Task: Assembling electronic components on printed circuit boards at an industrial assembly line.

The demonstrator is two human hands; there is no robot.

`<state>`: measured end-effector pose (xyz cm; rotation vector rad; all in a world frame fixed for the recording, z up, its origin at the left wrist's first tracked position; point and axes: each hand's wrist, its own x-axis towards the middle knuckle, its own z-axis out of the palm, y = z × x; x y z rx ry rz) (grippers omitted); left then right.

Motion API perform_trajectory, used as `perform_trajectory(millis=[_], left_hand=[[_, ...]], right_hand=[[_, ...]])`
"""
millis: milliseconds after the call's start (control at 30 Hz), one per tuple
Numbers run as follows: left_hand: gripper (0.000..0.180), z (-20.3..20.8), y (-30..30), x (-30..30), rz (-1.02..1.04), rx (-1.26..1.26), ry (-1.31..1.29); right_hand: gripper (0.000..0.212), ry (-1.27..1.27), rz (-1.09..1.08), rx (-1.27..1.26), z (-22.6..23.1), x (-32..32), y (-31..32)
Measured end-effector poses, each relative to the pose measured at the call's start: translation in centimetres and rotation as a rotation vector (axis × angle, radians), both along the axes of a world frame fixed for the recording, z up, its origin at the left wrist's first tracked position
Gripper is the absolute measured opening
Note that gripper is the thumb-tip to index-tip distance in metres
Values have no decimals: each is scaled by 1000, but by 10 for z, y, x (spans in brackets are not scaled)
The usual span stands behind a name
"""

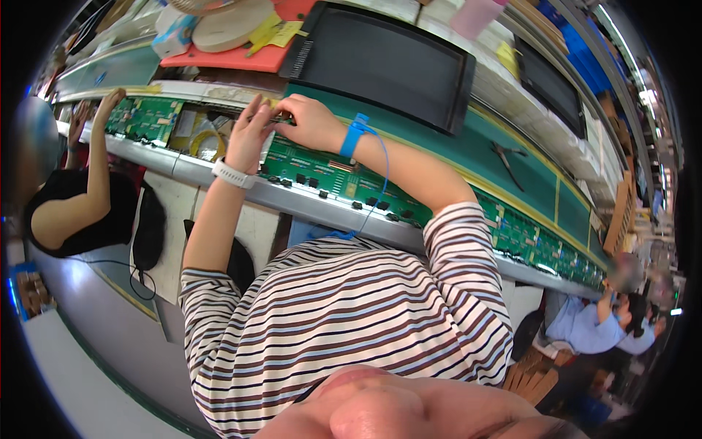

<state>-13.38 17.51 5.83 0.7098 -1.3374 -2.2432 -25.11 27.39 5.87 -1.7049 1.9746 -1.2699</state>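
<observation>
My left hand point(250, 137), with a white watch on its wrist, is raised over the left end of a green circuit board point(314, 172). Close against it is my right hand point(313, 124), wearing a blue wrist strap point(354, 137) with a coiled cord. The fingertips of both hands are drawn together in a pinch. Whatever is between them is too small and too hidden to name. Rows of black parts line the board's near edge, and my right forearm crosses over the board.
A black tray point(380, 62) stands behind the boards, with pliers point(507, 162) on the green mat to its right. More circuit boards point(541, 238) continue along the rail. Yellow wire point(207, 143) lies left of my hands. Co-workers sit on both sides, one arm point(101, 154) near on the left.
</observation>
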Motion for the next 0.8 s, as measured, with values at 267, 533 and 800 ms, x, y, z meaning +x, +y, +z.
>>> perform_trajectory(millis=[267,533,800], left_hand=[[49,-5,1,-6,-64,49,70],[86,-6,-149,48,295,-1758,-1141],[81,-10,-184,67,7,-1538,-1647]], right_hand=[[14,-761,120,27,-2,1,-20],[13,-427,65,342,-15,-53,-32],[20,222,73,281,-15,-32,-33]])
